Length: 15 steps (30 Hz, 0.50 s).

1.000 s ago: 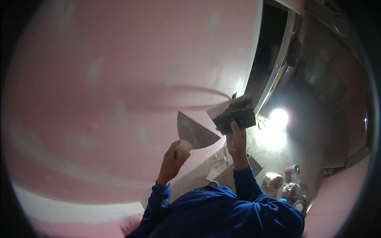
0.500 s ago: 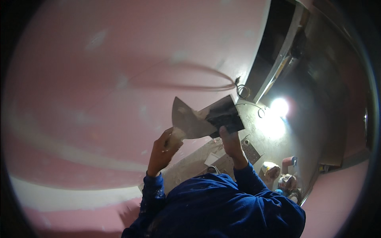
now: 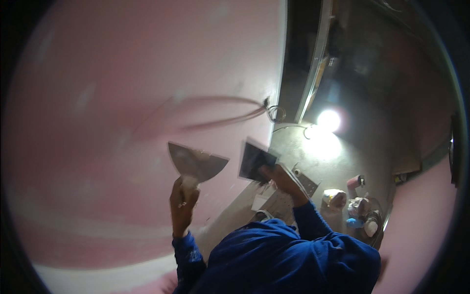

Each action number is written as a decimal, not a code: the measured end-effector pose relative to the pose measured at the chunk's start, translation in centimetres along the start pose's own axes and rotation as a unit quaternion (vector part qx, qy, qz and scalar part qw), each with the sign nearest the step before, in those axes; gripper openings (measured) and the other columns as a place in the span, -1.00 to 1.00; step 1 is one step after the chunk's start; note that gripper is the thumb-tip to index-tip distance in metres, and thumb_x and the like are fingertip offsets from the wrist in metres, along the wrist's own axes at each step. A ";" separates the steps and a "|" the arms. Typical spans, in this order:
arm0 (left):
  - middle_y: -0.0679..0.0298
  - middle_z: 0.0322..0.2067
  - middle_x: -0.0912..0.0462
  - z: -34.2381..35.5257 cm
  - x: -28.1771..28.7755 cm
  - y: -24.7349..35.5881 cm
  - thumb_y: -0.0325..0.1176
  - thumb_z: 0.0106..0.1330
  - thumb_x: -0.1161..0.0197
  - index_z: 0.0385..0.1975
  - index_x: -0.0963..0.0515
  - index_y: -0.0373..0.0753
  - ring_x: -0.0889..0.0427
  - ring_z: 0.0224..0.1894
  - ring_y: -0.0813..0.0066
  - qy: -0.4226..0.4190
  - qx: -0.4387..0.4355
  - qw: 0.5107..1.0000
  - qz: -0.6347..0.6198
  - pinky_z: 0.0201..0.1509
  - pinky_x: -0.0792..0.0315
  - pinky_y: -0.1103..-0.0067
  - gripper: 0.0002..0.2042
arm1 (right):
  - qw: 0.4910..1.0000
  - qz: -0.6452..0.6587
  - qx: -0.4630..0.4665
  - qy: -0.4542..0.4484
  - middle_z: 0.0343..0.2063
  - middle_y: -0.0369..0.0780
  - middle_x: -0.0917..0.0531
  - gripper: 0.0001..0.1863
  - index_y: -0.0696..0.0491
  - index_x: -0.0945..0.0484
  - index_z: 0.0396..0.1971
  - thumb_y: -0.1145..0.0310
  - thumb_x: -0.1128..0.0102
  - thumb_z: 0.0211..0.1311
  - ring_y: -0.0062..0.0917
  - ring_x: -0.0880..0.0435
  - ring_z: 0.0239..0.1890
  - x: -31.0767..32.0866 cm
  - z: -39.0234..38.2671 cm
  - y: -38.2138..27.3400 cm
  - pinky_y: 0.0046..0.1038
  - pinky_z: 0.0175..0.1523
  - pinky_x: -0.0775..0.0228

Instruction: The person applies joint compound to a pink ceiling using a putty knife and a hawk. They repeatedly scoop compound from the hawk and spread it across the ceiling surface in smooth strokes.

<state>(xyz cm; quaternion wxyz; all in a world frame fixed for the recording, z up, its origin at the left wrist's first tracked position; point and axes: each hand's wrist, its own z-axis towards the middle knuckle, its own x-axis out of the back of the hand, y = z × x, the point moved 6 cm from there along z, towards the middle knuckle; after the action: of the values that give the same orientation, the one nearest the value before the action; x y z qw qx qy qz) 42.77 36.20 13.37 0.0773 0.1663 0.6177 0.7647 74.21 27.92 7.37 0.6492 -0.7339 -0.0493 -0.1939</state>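
Observation:
My left hand [image 3: 183,203] is closed around the pale, smeared handle of a wide putty knife [image 3: 196,161]. Its flared blade points up in front of a pink wall [image 3: 112,181] and carries some light residue. To its right, my right hand [image 3: 283,182] grips a dark rectangular flat trowel [image 3: 254,159], whose handle is mostly hidden by the fingers. A gap separates the two blades.
A bright lamp [image 3: 328,121] lights the grey floor beyond my right hand. A looped cable [image 3: 277,114] hangs at the wall's edge. Below stands a perforated metal platform [image 3: 306,183]. Bags [image 3: 334,199] and a reddish cylinder [image 3: 353,183] are on the floor to the right.
The blades were touching or overlapping; now they are apart. My left hand has moved left with the putty knife, its blade turned upward. My right hand's trowel has shifted left and tilted.

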 end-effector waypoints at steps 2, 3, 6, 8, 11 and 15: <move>0.14 -0.09 -0.63 -0.1 0.1 0.2 -0.42 0.34 -0.35 0.24 -0.41 -0.36 -0.62 -0.11 0.38 0.025 -0.004 0.998 0.064 -0.03 -0.52 0.48 -0.51 | 0.956 0.277 -0.046 0.083 -0.10 -0.13 -0.72 -0.61 0.28 -0.57 0.04 0.23 -0.19 0.48 -0.44 -0.74 -0.08 2.0 -0.6 1.3 -0.35 0.03 -0.62; 0.09 -0.05 -0.62 -0.2 0.1 0.2 -0.43 0.34 -0.35 0.25 -0.40 -0.35 -0.61 -0.05 0.32 0.027 0.007 0.997 0.073 0.03 -0.51 0.45 -0.50 | 0.913 0.407 0.003 0.043 -0.10 -0.17 -0.71 -0.60 0.25 -0.52 0.13 0.28 -0.17 0.48 -0.46 -0.72 -0.08 2.2 -1.1 0.7 -0.36 0.14 -0.55; -0.01 0.04 -0.60 -0.4 -0.9 0.9 -0.45 0.34 -0.32 0.29 -0.36 -0.33 -0.60 0.08 0.17 0.016 0.022 0.996 0.080 0.15 -0.48 0.38 -0.48 | 0.939 0.334 0.031 0.076 -0.04 -0.21 -0.70 -0.58 0.19 -0.50 0.19 0.31 -0.20 0.45 -0.49 -0.69 -0.09 2.4 -2.1 -0.7 -0.43 0.06 -0.54; -0.06 0.08 -0.59 -0.2 -1.4 1.8 -0.46 0.35 -0.30 0.31 -0.33 -0.32 -0.60 0.10 0.13 0.010 0.019 0.997 0.081 0.15 -0.48 0.36 -0.46 | 0.946 0.317 0.031 0.062 -0.04 -0.20 -0.70 -0.58 0.19 -0.52 0.18 0.31 -0.25 0.43 -0.51 -0.68 -0.07 0.8 -2.4 -1.8 -0.45 0.06 -0.53; -0.10 0.11 -0.58 -0.1 -1.9 3.6 -0.46 0.34 -0.30 0.34 -0.31 -0.33 -0.60 0.14 0.07 -0.023 0.014 0.994 0.105 0.21 -0.46 0.32 -0.43 | 0.955 0.293 0.012 0.034 -0.05 -0.21 -0.71 -0.59 0.21 -0.56 0.13 0.30 -0.31 0.39 -0.55 -0.65 -0.07 -2.0 -2.0 -2.9 -0.48 0.07 -0.51; -0.14 0.15 -0.56 -0.1 -3.0 5.5 -0.45 0.35 -0.30 0.36 -0.30 -0.33 -0.60 0.17 -0.04 -0.069 -0.029 0.984 0.162 0.28 -0.43 0.29 -0.42 | 0.950 0.311 0.029 0.024 -0.08 -0.23 -0.72 -0.62 0.22 -0.60 0.05 0.31 -0.36 0.36 -0.59 -0.63 -0.10 -3.6 -1.0 -3.4 -0.48 0.03 -0.49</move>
<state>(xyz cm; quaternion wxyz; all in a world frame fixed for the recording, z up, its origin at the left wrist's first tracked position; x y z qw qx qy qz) 46.01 33.94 18.24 -0.0004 0.3147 0.5534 0.7711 69.54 28.12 9.36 0.6992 -0.6889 0.1912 0.0011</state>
